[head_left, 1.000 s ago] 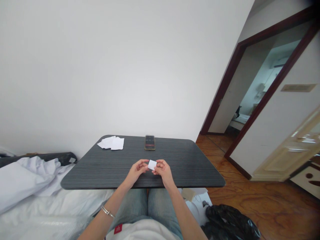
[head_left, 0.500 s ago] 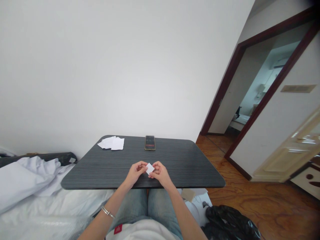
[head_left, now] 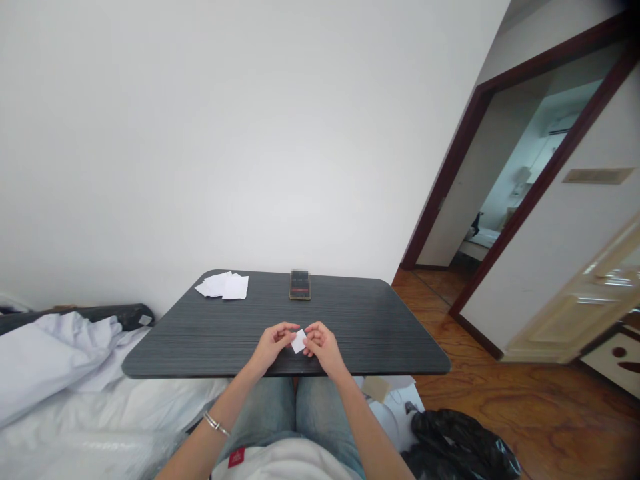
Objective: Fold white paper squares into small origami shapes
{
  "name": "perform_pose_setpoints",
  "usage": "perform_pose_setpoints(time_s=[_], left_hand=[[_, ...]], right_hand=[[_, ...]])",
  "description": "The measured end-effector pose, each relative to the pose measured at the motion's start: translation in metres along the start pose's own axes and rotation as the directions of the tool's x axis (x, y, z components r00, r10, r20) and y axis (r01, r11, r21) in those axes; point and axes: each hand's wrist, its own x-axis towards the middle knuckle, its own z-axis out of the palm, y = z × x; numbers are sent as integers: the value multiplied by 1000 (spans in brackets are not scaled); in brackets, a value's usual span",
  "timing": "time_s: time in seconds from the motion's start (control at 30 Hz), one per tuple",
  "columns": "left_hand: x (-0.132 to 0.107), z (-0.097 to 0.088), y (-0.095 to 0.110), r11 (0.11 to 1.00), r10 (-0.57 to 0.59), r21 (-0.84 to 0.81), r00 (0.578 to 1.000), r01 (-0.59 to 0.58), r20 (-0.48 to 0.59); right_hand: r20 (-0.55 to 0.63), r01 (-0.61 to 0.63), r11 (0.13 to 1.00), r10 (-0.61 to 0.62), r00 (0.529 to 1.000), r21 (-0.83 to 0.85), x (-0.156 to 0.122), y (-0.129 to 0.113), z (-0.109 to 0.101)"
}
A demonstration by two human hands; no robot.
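Note:
Between my two hands is a small square of white paper (head_left: 299,342), held just above the near part of the dark table (head_left: 220,340). My left hand (head_left: 274,343) pinches its left side with thumb and fingers. On the right side, my right hand (head_left: 320,345) grips the paper with the thumb on top and fingers curled behind. Whether the paper is folded into layers is too small to tell. A loose pile of white paper sheets (head_left: 234,287) lies at the table's far left corner.
A phone (head_left: 300,285) rests at the table's far edge, by the white wall. To the left, white cloth (head_left: 60,360) is heaped on a plastic-covered surface. A black plastic bag (head_left: 460,443) sits on the wooden floor at the right, near a doorway.
The white paper has turned a little between my fingers and sits slightly lower. My right fingers have shifted their hold on it. The sheets and the phone have stayed put.

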Motion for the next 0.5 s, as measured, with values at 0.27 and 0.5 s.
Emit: perform_pose_setpoints(time_s=[0.27, 0.5], left_hand=[[0, 0, 0, 999, 10, -36, 1000, -10, -12], [0, 1, 1, 999, 29, 15, 1000, -29, 10]], right_hand=[[-40, 18, 998, -21, 999, -58, -2, -2, 1], [-88, 14, 999, -17, 996, -35, -1, 0, 0]])
